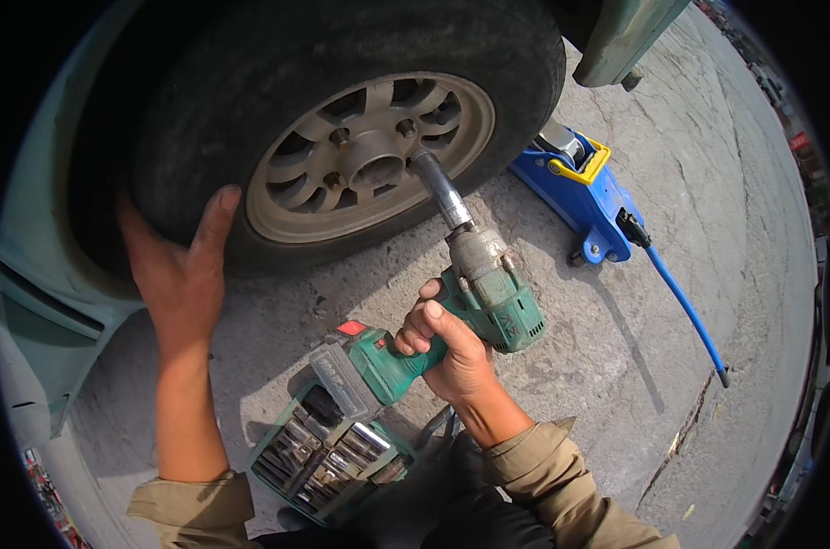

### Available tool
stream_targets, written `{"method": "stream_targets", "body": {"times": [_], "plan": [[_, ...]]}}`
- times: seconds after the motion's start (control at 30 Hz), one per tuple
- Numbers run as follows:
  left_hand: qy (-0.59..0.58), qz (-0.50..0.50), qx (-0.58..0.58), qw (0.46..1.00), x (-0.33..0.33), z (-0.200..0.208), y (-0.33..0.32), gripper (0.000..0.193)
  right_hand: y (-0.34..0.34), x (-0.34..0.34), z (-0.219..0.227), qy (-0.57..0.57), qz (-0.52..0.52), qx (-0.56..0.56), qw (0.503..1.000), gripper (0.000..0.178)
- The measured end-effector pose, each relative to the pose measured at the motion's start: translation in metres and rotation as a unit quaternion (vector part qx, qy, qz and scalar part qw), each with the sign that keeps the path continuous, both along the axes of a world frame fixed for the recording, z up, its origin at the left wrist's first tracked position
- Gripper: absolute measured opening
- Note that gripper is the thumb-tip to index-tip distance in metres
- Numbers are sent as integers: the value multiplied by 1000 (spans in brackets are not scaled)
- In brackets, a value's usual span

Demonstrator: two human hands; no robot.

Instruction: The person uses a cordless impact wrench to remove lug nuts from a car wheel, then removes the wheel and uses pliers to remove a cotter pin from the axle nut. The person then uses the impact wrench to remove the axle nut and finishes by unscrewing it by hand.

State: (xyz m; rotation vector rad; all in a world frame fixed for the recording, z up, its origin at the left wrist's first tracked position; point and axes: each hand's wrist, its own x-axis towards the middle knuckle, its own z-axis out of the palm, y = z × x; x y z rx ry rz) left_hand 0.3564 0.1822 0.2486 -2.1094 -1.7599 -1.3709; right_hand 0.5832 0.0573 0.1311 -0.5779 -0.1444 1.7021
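Spread wide, my left hand [182, 274] rests against the lower left of a black tire [204, 119], its thumb on the sidewall and its fingertips hidden round the tread. The tire surrounds a dusty spoked wheel [278, 206] mounted on a pale vehicle. My right hand [451, 361] is wrapped round the handle of a green cordless impact wrench [502, 306]. A long shiny socket [442, 190] extends from the wrench toward the wheel's hub, its tip at the lower right lug position. Whether it is seated on a nut cannot be seen. Other lug positions show around the hub.
A blue floor jack [570, 197] with a yellow handle stands right of the tire, its thin blue bar [685, 297] reaching outward. A green case [401, 462] of metal sockets lies below the wrench's battery. The vehicle's body [44, 220] borders the left. Cracked concrete [671, 210] spreads rightward.
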Motion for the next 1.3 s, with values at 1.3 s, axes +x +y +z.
{"method": "stream_targets", "body": {"times": [1.3], "plan": [[55, -10, 1, 998, -6, -8, 2, 94, -1, 7, -4, -55, 16, -89, 994, 36]]}}
